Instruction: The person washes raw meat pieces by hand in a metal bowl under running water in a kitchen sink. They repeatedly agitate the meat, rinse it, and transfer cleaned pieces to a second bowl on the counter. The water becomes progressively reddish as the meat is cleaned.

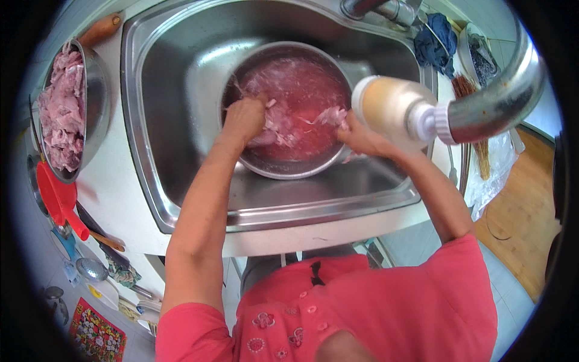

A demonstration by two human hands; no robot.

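A round metal basin [294,174] of reddish water stands in the stainless steel sink [199,181]. My left hand [246,118] reaches over the basin's left side, with its fingers down at pale raw meat [280,126] in the water; the fingertips are hidden, so its grip cannot be made out. At the basin's right rim, my right hand [362,138] is closed on a ragged piece of raw meat [334,116]. Another small scrap hangs just below that hand. Partly above my right wrist is the filter-like end [393,108] of the faucet.
A metal bowl [97,104] heaped with raw meat stands on the left counter, beside a red plastic ladle [56,192]. The curved metal spout [502,99] juts in from the right. A blue cloth [435,43], a bundled brush [483,158] and a plastic bag [493,181] lie right of the sink.
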